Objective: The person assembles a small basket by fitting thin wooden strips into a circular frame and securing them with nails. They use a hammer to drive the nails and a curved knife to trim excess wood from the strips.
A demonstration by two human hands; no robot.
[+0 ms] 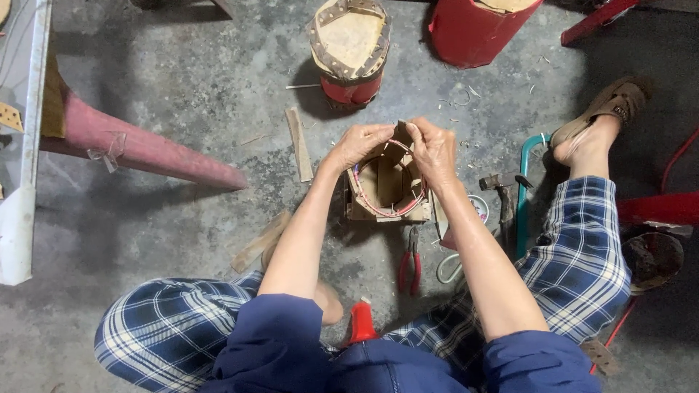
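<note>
Pinched by both hands, left hand (pixel 358 143) and right hand (pixel 433 149), the small wooden frame (pixel 386 191) stands on the concrete floor (pixel 182 80); red pliers (pixel 411 263) lie near.

Both hands, left hand (pixel 358 144) and right hand (pixel 432 149), pinching the wooden frame's (pixel 386 191) top edge; red pliers (pixel 411 262) just below on the concrete floor (pixel 182 94).

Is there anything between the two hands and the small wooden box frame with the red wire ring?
Nothing visible. The left hand and the right hand already pinch the top edge of the wooden box frame. The red pliers and the hammer lie aside on the floor.
</note>
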